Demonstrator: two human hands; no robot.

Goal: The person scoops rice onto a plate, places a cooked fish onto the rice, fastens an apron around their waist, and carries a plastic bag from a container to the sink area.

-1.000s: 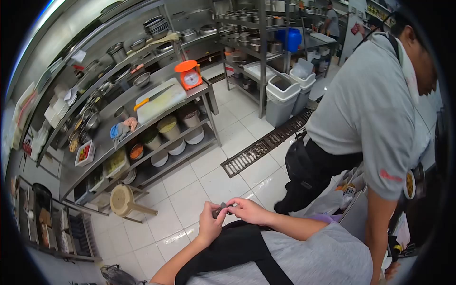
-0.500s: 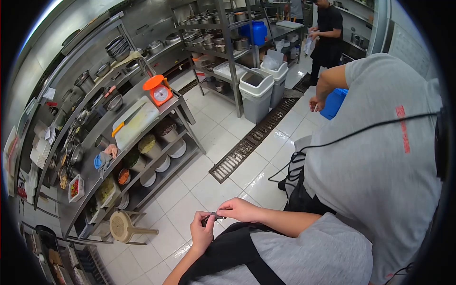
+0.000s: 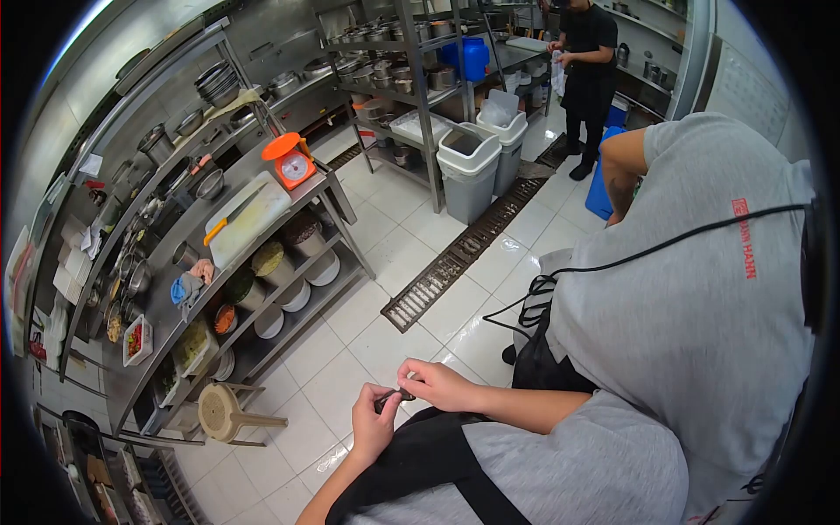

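Close in front of my body, both hands meet around a small dark object (image 3: 383, 402) that I cannot identify; it is mostly covered by fingers. My left hand (image 3: 373, 422) wraps its fingers and thumb round it. From the right, my right hand (image 3: 430, 383) pinches at its upper end with the fingertips, close against the left hand. Below them are a black apron (image 3: 411, 464) and a grey sleeve (image 3: 569, 464).
A steel counter (image 3: 166, 289) at left carries an orange scale (image 3: 290, 160), a cutting board (image 3: 249, 223) and a yellow-handled knife (image 3: 217, 229). A stool (image 3: 223, 411), floor drain (image 3: 464, 258) and bins (image 3: 470, 175) stand nearby. One person (image 3: 682, 227) is close right; another (image 3: 588, 79) stands behind.
My hands stay together on the dark object, with slight finger movement. The near person's arm has drawn in, and the person at the back has shifted left and shows more fully.
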